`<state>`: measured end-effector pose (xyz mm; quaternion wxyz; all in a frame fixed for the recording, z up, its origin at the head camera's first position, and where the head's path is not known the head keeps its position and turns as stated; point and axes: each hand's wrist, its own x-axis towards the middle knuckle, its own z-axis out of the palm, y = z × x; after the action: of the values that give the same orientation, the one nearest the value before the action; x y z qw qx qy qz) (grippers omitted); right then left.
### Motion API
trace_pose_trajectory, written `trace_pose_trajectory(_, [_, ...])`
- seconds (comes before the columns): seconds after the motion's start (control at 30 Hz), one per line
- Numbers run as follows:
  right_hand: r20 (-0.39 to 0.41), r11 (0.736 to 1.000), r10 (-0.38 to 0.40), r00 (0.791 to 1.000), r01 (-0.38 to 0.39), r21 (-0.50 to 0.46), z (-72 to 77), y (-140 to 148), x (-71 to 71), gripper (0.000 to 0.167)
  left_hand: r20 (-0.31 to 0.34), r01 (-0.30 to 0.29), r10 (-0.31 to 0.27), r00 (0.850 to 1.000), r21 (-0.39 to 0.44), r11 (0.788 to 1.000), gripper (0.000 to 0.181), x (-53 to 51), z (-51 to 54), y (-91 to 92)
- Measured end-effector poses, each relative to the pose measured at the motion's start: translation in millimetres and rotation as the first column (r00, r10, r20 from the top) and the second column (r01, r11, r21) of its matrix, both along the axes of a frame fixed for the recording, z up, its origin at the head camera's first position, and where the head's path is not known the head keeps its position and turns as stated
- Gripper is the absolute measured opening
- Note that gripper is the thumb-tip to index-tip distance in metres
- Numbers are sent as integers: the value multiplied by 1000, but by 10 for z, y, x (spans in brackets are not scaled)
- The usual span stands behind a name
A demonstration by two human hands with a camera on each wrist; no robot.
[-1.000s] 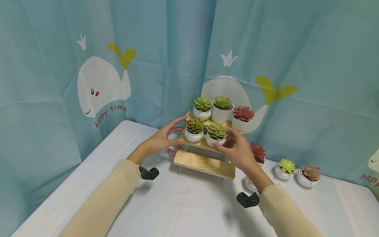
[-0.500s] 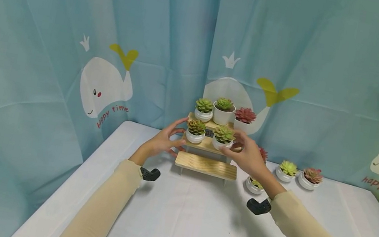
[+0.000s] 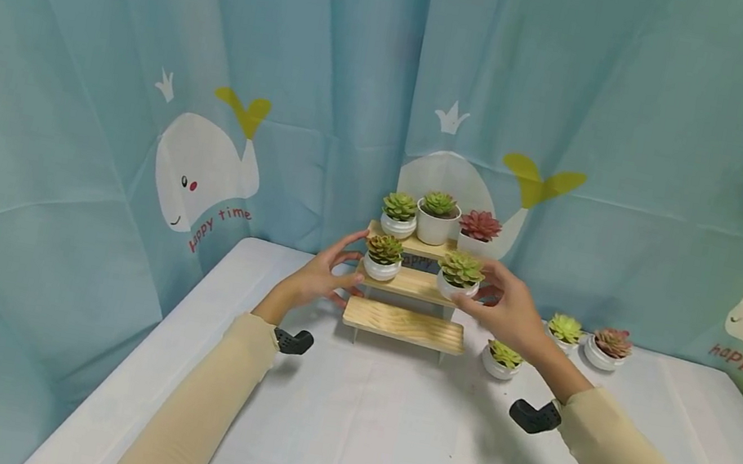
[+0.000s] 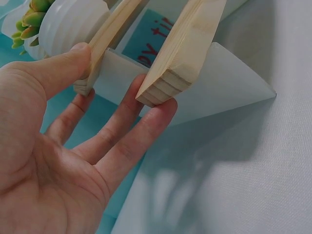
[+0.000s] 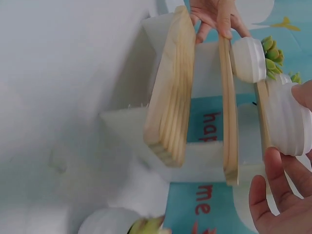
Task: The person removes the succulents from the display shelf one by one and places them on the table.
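A three-tier wooden plant stand [image 3: 403, 324] with pale legs is in the middle of the head view. My left hand [image 3: 319, 277] holds its left end, the thumb on the middle board and fingers against the board ends in the left wrist view. My right hand [image 3: 509, 314] pinches a potted green succulent [image 3: 460, 271] in a white pot near the right end of the middle board. In the right wrist view this pot [image 5: 287, 119] looks slightly off the wood. A brownish-green succulent [image 3: 383, 257] stands at the left of that board.
On the top board stand two green succulents [image 3: 398, 215] [image 3: 437, 219] and a red one [image 3: 478, 231]. A yellow-green succulent [image 3: 502, 359] stands on the white table right of the stand, with two more [image 3: 563, 332] [image 3: 608, 348] farther right. A blue curtain [image 3: 343, 53] hangs behind.
My right hand has moved right along the middle board with the green succulent, widening the gap to the brownish-green one. A red succulent on the table is now hidden. My left hand stays put.
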<state>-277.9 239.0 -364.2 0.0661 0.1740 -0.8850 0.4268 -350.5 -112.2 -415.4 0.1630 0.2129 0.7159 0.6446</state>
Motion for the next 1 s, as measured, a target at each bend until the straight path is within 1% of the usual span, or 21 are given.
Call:
trace_pose_trajectory(0.07, [12,1000,-4,1000,4,-1,8,48,26,68,-1,3,-3,1000,0,1000,79,2,4,-5])
trace_pose_trajectory(0.3, [25,997,-52,998,51,54,34,239,135,71,8,3,-3,1000,8,1000,77,-3,16,-17])
trace_pose_trajectory(0.57, [-3,992,-101,995,101,78,-12,458,264,72,18,0,0,1000,5,1000,78,13,18,-14])
trace_pose_trajectory(0.73, [10,987,-134,991,133,88,-27,598,349,77,20,0,0,1000,12,1000,77,18,14,-20])
trace_pose_trajectory(0.9, [39,982,-179,983,176,75,-51,747,440,80,14,4,-5,1000,12,1000,77,9,3,-20])
trace_pose_trajectory(1.0, [44,980,-195,980,192,55,-87,830,490,80,11,8,-8,1000,12,1000,77,0,3,-22])
